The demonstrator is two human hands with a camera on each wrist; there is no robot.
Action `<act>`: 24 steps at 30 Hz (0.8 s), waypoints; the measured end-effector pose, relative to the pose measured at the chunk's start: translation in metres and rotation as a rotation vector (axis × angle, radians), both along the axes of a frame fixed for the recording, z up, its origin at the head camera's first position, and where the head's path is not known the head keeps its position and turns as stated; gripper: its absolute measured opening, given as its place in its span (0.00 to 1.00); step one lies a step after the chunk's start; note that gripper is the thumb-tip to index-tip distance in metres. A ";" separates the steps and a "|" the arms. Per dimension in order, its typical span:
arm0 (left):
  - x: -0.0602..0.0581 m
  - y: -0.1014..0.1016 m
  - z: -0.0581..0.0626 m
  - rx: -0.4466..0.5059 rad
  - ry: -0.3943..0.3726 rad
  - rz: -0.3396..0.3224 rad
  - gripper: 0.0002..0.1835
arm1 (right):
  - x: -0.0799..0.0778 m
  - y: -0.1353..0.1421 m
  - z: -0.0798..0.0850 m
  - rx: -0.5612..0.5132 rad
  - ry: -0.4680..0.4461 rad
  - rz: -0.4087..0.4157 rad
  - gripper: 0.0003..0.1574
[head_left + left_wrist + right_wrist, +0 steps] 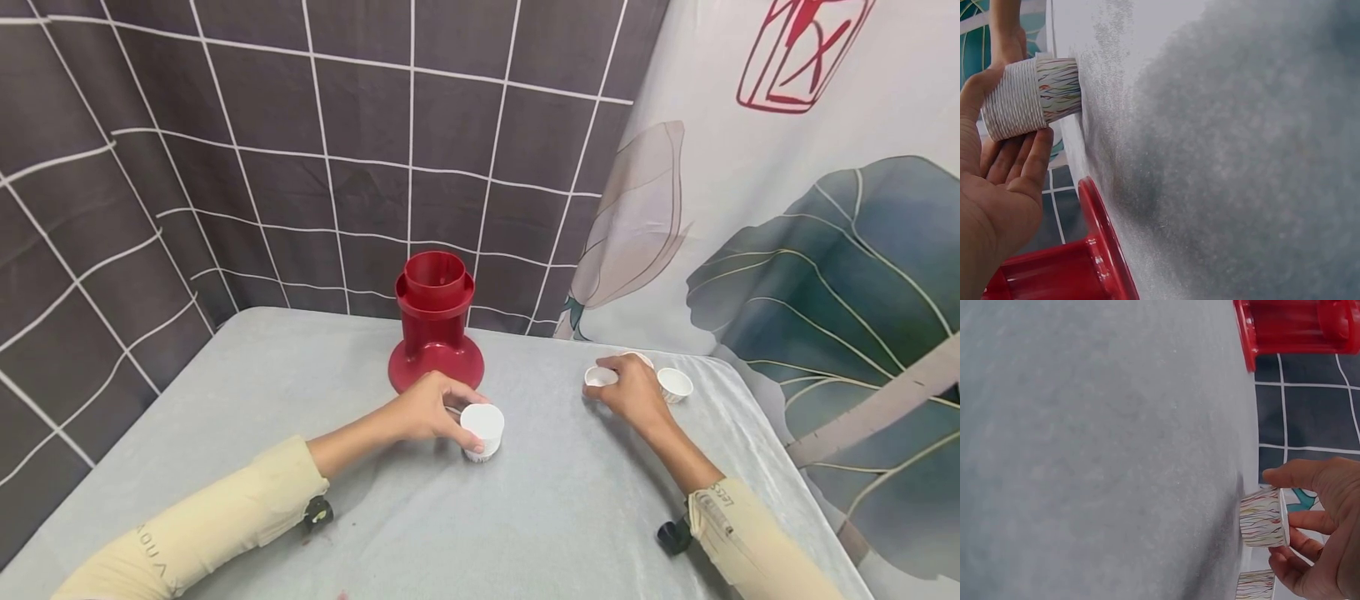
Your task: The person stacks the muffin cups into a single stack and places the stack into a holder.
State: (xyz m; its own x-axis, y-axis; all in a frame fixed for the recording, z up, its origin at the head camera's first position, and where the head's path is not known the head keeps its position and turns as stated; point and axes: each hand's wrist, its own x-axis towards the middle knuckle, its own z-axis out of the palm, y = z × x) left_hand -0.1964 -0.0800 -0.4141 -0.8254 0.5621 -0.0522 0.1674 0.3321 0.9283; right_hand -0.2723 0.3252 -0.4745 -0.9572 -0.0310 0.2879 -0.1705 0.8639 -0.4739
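My left hand (438, 408) grips a nested stack of white paper cups (482, 425) between thumb and fingers, standing upright on the table. In the left wrist view the stack (1032, 97) shows many ridged rims above a body with coloured wavy lines. Off to the right, the fingers of my right hand (633, 390) hold a single paper cup (600, 377) near its rim. That cup (1263, 519) is upright and close to the tabletop; whether it touches is unclear. Another paper cup (675, 384) stands beside the hand, and one more (637, 358) is partly hidden behind it.
A red plastic cylinder (435, 325) with a round flared base stands behind my left hand. Pale grey cloth covers the table (480, 533). Dark curtain with a white grid (360, 192) hangs at the back and left, a floral-patterned cloth (817, 267) at the right.
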 end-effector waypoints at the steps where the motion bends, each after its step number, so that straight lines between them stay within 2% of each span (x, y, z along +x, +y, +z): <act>1: 0.000 0.000 0.000 0.000 -0.001 0.001 0.28 | 0.000 0.000 0.000 0.001 0.004 0.002 0.39; 9: 0.001 0.000 -0.001 0.004 -0.004 0.007 0.28 | 0.017 -0.014 0.022 -0.028 0.034 0.038 0.36; 13: 0.001 0.000 -0.003 0.014 -0.016 0.009 0.28 | 0.029 -0.024 0.038 -0.034 0.018 0.057 0.36; 16: 0.000 0.000 -0.003 0.017 -0.019 0.012 0.28 | 0.044 -0.038 0.060 -0.049 -0.039 0.063 0.37; 24: 0.000 0.001 -0.004 0.012 -0.028 0.018 0.28 | 0.050 -0.057 0.069 -0.058 -0.083 0.059 0.35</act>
